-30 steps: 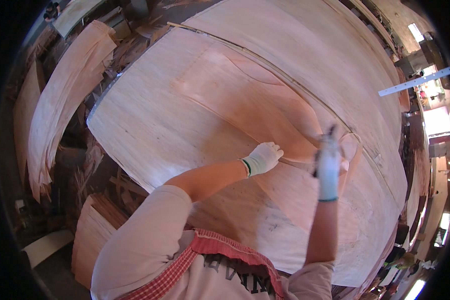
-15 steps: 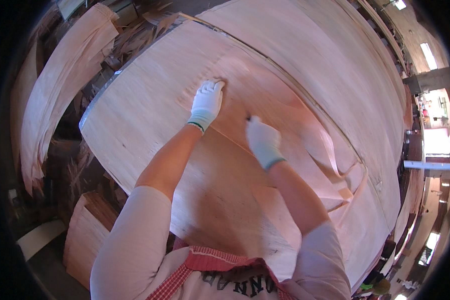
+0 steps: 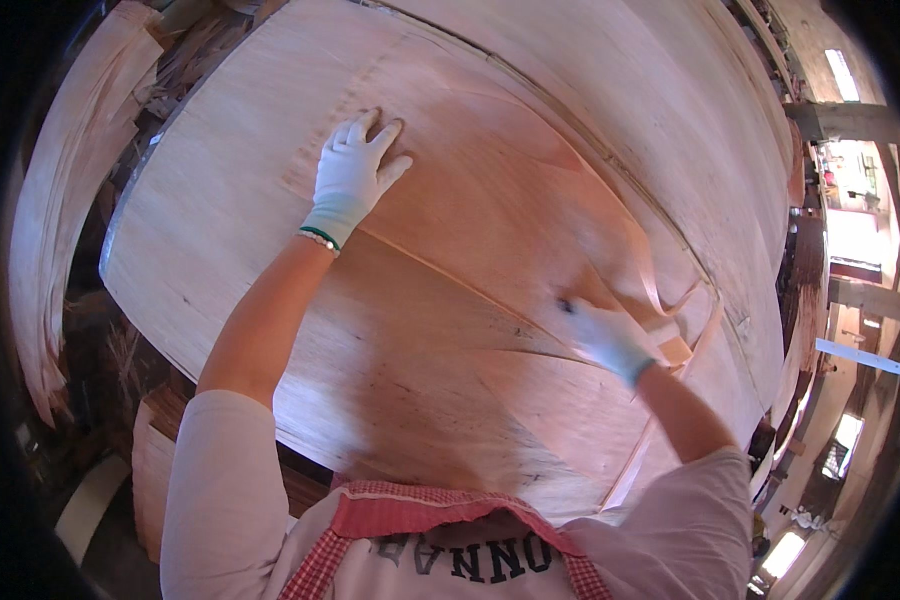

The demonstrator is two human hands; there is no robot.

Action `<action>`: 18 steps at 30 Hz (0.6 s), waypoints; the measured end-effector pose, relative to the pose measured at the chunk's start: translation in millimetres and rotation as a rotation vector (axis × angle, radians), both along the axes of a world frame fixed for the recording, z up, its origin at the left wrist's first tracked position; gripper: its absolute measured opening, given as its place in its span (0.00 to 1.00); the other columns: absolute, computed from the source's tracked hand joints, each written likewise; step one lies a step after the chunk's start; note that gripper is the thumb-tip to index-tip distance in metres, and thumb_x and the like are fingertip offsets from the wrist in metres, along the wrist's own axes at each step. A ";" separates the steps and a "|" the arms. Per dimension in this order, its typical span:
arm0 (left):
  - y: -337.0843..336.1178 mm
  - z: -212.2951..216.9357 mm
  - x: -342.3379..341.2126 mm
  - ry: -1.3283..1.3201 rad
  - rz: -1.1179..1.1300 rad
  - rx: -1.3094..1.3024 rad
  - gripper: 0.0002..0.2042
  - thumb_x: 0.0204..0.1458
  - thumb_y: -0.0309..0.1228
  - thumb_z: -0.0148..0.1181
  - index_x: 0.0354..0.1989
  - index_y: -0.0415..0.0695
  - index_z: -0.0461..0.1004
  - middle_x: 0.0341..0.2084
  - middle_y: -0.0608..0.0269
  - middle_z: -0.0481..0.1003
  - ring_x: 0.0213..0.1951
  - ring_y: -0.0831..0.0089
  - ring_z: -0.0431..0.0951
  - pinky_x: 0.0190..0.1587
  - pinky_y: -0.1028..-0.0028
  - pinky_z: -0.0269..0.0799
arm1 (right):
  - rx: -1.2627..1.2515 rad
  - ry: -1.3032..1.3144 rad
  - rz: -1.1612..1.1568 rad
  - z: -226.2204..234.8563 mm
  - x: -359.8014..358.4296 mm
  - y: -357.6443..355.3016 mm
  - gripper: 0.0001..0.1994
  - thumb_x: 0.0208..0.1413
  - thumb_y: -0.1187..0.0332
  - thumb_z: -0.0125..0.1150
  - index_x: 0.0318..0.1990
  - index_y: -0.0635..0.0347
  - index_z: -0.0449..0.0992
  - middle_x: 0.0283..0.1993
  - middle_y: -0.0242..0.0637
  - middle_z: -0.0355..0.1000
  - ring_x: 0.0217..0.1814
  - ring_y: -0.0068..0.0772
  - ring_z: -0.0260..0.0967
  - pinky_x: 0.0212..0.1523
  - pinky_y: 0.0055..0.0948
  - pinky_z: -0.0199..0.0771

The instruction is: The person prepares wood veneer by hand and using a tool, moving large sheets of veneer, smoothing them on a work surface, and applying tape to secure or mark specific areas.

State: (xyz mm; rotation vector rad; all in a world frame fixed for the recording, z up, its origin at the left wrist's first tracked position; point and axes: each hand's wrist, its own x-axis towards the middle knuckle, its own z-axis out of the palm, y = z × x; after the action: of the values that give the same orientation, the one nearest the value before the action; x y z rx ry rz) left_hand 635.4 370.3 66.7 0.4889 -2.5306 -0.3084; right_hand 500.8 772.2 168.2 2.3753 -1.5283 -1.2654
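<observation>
Presses flat with the left grip (image 3: 353,178), gloved fingers spread wide, palm down on the top veneer sheet (image 3: 440,400), pinching nothing. Reaches with the right grip (image 3: 602,337) low over the same sheet, toward its right side, just beside some loose curling strips (image 3: 662,292). Cannot tell whether spread or closed on a strip there: too blurred, though gloved as well.

Lies broad and thin, that top sheet, across a stack of larger sheets (image 3: 670,100), with a raised ridge (image 3: 440,268) running between the two grips and dark cracks near the right one. Shows no desk beneath, only the stack. Leaves a heap of bent veneer offcuts (image 3: 65,230) well apart at the left.

Looks fragile from here. Could split further along the grain if pulled from the right while pinned on the left, most likely starting at the existing cracks. Could crease or snap at the ridge if pushed flat too hard instead of eased down. Might catch a glove finger under a curled strip and tear it off ragged. Might also slide the whole sheet off square on the stack if pressed unevenly, given the slick, dry surface below.
</observation>
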 end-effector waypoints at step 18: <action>-1.7 -1.7 -1.4 -0.039 -0.004 0.066 0.31 0.44 0.51 0.63 0.56 0.46 0.70 0.57 0.57 0.67 0.58 0.56 0.65 0.59 0.60 0.62 | -0.506 -0.597 -0.680 -63.7 -32.9 -248.4 0.09 0.60 0.59 0.48 0.38 0.53 0.69 0.27 0.41 0.75 0.28 0.46 0.76 0.24 0.45 0.74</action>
State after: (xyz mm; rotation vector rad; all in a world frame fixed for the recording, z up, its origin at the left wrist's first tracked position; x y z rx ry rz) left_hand 634.0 368.7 65.0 0.5202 -2.5656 -0.3880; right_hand 467.9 523.8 104.6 2.0271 -2.5744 -0.0804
